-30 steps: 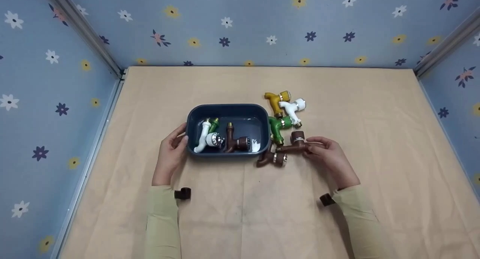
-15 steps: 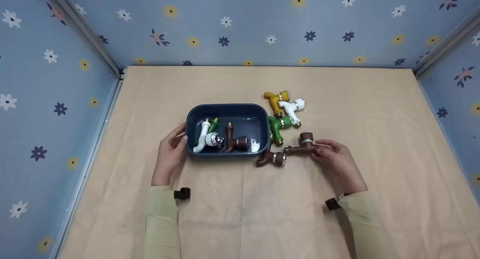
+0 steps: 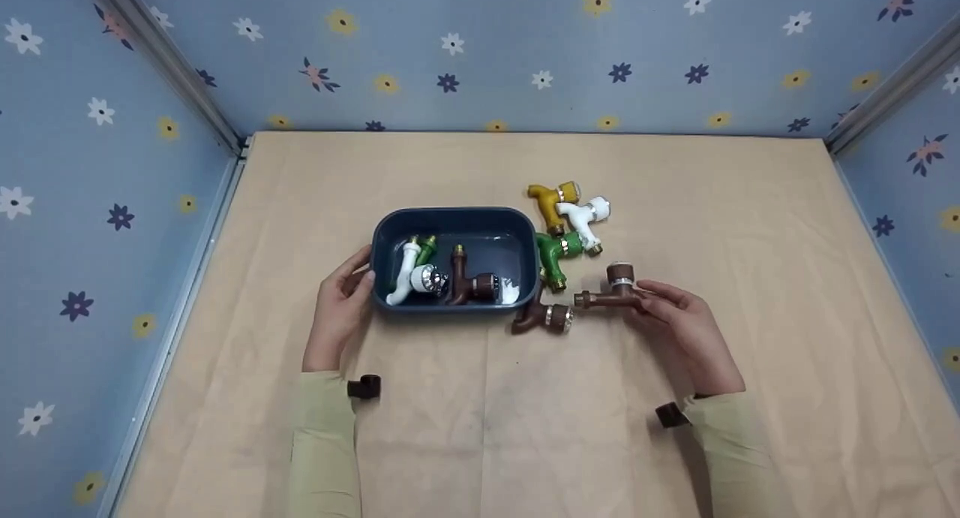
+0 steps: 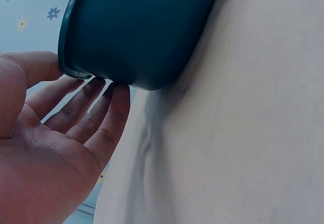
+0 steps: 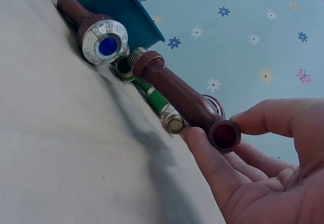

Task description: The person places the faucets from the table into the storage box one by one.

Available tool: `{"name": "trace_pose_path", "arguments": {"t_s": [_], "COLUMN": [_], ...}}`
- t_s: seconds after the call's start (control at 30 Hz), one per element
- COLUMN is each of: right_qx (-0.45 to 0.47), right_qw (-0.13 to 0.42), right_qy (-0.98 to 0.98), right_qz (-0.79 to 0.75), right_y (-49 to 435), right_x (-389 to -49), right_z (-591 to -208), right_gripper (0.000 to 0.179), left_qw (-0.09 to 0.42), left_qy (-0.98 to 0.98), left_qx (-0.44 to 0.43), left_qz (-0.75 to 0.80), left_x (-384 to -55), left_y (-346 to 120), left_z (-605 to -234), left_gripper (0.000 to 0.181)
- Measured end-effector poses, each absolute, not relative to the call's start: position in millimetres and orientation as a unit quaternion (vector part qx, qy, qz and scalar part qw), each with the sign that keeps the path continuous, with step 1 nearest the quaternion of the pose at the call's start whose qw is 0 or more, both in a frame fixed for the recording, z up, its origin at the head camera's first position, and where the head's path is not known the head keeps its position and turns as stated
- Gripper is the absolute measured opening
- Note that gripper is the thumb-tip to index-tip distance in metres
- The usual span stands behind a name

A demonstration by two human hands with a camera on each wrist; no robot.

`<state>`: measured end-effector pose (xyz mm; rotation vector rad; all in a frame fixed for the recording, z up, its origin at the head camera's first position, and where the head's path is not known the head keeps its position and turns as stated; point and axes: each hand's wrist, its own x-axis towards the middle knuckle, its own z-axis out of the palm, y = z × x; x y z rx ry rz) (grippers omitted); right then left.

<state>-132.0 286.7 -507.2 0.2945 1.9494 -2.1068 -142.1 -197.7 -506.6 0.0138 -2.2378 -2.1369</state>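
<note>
My right hand (image 3: 682,319) pinches a brown tap (image 3: 611,299) by its spout end between thumb and fingers. In the right wrist view, this brown tap (image 5: 177,92) points its brass-coloured threaded end away from the hand. My left hand (image 3: 341,311) rests its fingertips and thumb against the left end of a dark blue basin (image 3: 457,308), just under the rim in the left wrist view. Inside the basin lie a white tap (image 3: 405,274), a green tap (image 3: 427,249) mostly hidden behind it, and a brown tap (image 3: 461,278).
Beside the basin's right side lie a yellow tap (image 3: 551,203), a white tap (image 3: 583,219), a green tap (image 3: 553,259) and another brown tap (image 3: 536,315). A beige cloth (image 3: 480,428) covers the table, with flowered blue panels (image 3: 495,52) around it.
My right hand has moved right with the brown tap, away from the other taps beside the basin. The left hand and basin have stayed in place.
</note>
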Motion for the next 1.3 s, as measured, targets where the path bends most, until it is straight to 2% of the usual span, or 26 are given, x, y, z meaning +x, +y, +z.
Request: {"name": "trace_pose_path", "arguments": {"t_s": [0.6, 1.0, 1.3], "right_qx": [0.097, 0.085, 0.074], "right_qw": [0.133, 0.127, 0.13], "right_qy": [0.623, 0.578, 0.569], "right_qz": [-0.764, -0.802, -0.808], "right_y": [276.5, 266.0, 252.7], "right_x": [-132.4, -136.3, -143.0], "right_z": [-492.7, -483.6, -476.8], "right_gripper": [0.04, 0.03, 0.033], "left_qw": [0.01, 0.013, 0.012], "left_qy": [-0.734, -0.738, -0.737], "left_qx": [0.011, 0.012, 0.015], "left_qz": [-0.679, -0.674, -0.676], "left_x": [-142.9, -142.5, -142.3], "left_y": [-198.2, -199.0, -199.7], "left_z": [-506.0, -505.7, -506.2], "left_gripper": [0.044, 0.044, 0.044]}}
